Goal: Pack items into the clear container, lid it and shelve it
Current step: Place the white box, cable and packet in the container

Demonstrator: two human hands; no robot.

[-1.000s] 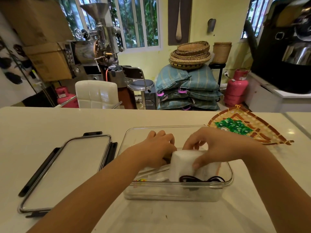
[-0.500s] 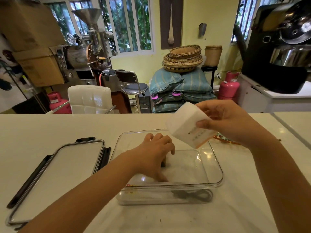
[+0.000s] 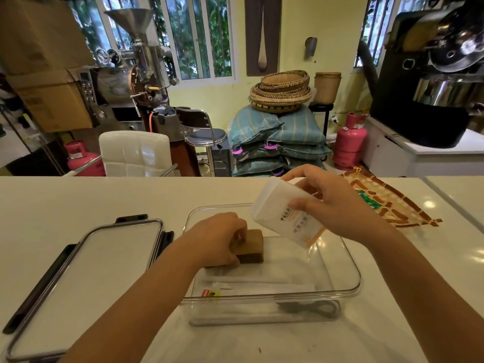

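The clear container (image 3: 351,260) sits open on the white counter in front of me. Inside it, my left hand (image 3: 217,239) grips a small brown block (image 3: 251,244) that rests on the container floor. A flat white packet (image 3: 262,286) with a red and yellow label lies along the near side, and a dark cable (image 3: 314,307) is coiled at the near right corner. My right hand (image 3: 330,203) holds a white box (image 3: 282,213) with orange print, tilted, above the container's far right part. The container's lid (image 3: 86,273), clear with black clips, lies flat to the left.
A woven mat (image 3: 392,200) with a green item on it lies on the counter to the right of the container. Behind the counter stand a white chair (image 3: 136,153), a stool, stacked sacks, pink gas cylinders and roasting machines.
My right hand lifted the white box out of the container and holds it tilted above. My left hand stayed inside and now grips the uncovered brown block.
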